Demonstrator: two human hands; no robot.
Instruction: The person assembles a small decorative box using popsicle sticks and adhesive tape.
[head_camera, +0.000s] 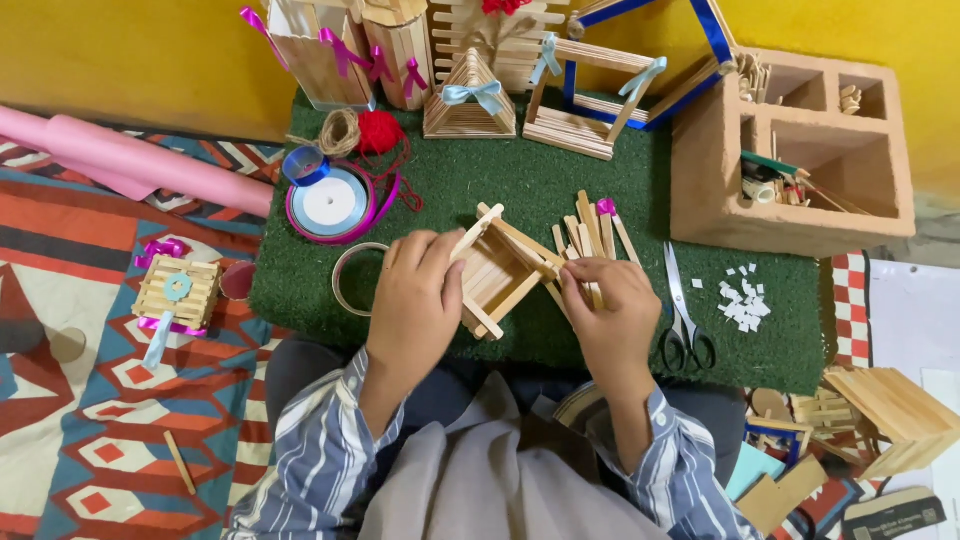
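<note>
L hand (415, 300) grips stick house (500, 275) at centre of green bench (560, 190), fingers curled on its left wall. R hand (610, 310) pinches a stick (592, 292) against house's right side. Scissors (685, 310) at 3 o'clock; ribbon spool (330, 203) at 10.

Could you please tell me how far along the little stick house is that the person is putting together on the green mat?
Done: the stick house already has joined walls and a sloping top piece. In hand: the left hand steadies the house while the right hand presses a stick at its right edge. Left: a pile of loose sticks lies beside it unused, and unlike the finished models behind, it has no ribbon.
</note>
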